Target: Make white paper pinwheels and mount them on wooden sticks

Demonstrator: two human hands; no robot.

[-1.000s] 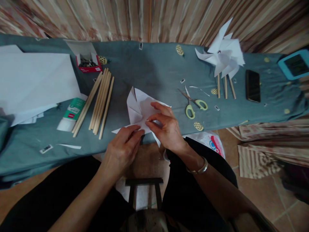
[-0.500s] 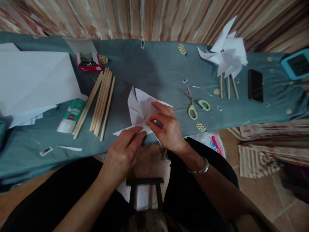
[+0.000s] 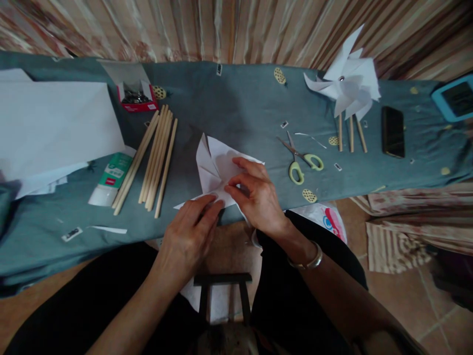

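A white paper pinwheel (image 3: 223,160), cut and partly folded, lies at the table's front edge between my hands. My left hand (image 3: 190,227) pinches its near flap from the left, thumb and fingers close together on the paper. From the right, my right hand (image 3: 256,195) presses thumb and index finger together near the paper's middle; its other fingers rest over the right side. Whatever tiny part sits between those fingertips is too small to make out. Green-handled scissors (image 3: 297,158) lie open to the right of my right hand.
Wooden sticks (image 3: 158,160), a green-and-white glue tube (image 3: 111,180) and a red box of metal pins (image 3: 137,97) lie on the left beside stacked white paper (image 3: 59,118). Finished pinwheels (image 3: 349,79), a phone (image 3: 393,132) and a blue-framed device (image 3: 454,98) are at right.
Both hands stay on the paper almost unmoved. The whole view shifts very slightly.
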